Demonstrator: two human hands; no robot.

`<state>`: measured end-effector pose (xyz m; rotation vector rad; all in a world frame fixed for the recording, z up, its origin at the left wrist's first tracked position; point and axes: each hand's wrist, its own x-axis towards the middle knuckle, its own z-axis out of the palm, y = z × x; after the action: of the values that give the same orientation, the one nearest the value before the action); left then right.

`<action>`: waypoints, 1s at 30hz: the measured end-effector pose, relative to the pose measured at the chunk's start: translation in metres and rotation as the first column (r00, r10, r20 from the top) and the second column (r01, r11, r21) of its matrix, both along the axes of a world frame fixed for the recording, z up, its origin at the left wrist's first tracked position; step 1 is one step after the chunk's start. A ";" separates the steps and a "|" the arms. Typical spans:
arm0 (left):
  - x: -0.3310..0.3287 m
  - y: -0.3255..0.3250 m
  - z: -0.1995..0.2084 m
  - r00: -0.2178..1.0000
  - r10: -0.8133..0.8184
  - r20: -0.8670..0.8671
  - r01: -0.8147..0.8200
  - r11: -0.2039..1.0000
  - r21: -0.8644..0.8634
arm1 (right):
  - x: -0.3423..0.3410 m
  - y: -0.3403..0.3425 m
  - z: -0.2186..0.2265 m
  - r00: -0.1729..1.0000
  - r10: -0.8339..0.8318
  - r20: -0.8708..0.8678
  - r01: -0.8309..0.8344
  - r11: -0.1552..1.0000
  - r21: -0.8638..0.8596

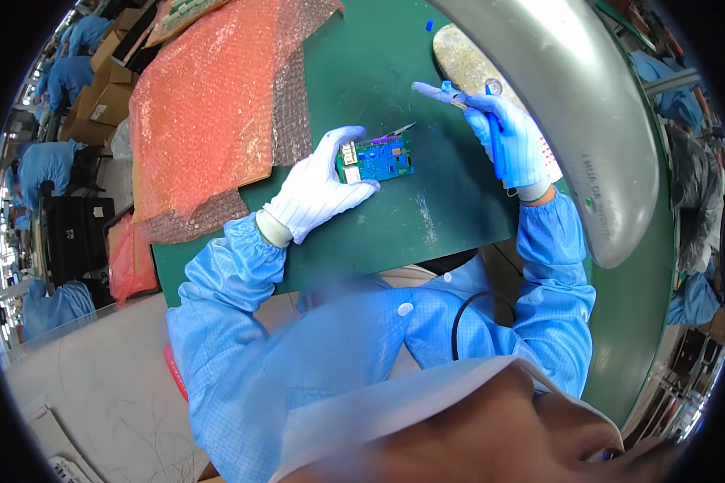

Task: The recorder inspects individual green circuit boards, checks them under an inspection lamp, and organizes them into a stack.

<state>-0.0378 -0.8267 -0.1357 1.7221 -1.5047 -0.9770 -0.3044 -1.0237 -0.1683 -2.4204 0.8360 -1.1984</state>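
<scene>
My left hand (318,185), in a white striped glove, grips a small circuit board (388,158) by its left end, thumb and fingers on opposite edges. The board is lit blue and carries pale connectors at that end. A thin pointed metal strip (400,130) shows at its far edge; I cannot tell whether it touches the board. Off to the right, my gloved right hand (511,145) is raised and closed around a slim blue pen-like tool (494,143). A second bluish piece sits by its fingertips, too unclear to name.
A large silver curved lamp head (572,88) arches over the right side of the green table (362,241). Beneath it lies a speckled oval slab (465,56). Red bubble wrap (209,113) covers the left. A small blue cap (429,26) lies far back. Other people work beyond.
</scene>
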 end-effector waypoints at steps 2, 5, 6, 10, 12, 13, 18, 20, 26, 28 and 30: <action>0.003 -0.005 0.004 0.991 -0.011 0.130 0.009 1.000 0.012 | 0.001 0.005 -0.011 0.999 0.041 -0.015 -0.041 0.997 -0.067; 0.008 -0.001 -0.006 0.980 -0.035 0.193 0.063 0.988 -0.143 | -0.004 0.025 0.014 0.994 0.086 -0.064 -0.065 0.960 0.271; 0.010 -0.001 -0.010 0.983 -0.033 0.180 0.055 0.991 -0.120 | -0.006 0.025 0.019 0.989 0.101 -0.112 -0.080 0.980 0.181; 0.013 -0.005 -0.014 0.979 -0.076 0.189 0.117 0.969 -0.216 | -0.007 0.032 0.014 0.976 0.166 -0.143 -0.147 0.980 0.133; 0.013 -0.003 -0.017 0.977 -0.061 0.203 0.107 0.969 -0.222 | -0.006 0.035 0.015 0.973 0.190 -0.132 -0.170 0.974 0.148; 0.013 -0.002 -0.018 0.974 -0.049 0.223 0.102 0.968 -0.231 | -0.005 0.038 0.017 0.964 0.211 -0.162 -0.182 0.967 0.179; 0.014 -0.003 -0.021 0.973 -0.059 0.222 0.108 0.970 -0.218 | 0.000 0.039 0.023 0.931 0.276 -0.240 -0.238 0.955 0.176; 0.013 -0.003 -0.019 0.974 -0.058 0.217 0.103 0.974 -0.201 | 0.000 0.038 0.020 0.923 0.290 -0.252 -0.258 0.954 0.150; 0.010 -0.004 -0.019 0.966 -0.046 0.254 0.110 0.963 -0.244 | 0.016 0.039 0.025 0.894 0.327 -0.307 -0.313 0.945 0.094; 0.007 -0.003 -0.020 0.970 -0.045 0.239 0.101 0.968 -0.231 | 0.019 0.036 0.026 0.874 0.368 -0.316 -0.357 0.929 0.097; 0.007 -0.003 -0.020 0.975 -0.033 0.220 0.082 0.973 -0.216 | 0.010 0.033 0.021 0.886 0.329 -0.326 -0.327 0.943 0.064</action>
<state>-0.0310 -0.8295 -0.1557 1.6692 -1.7393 -0.6344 -0.2944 -0.9902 -0.1478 -2.6619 0.4780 -0.6704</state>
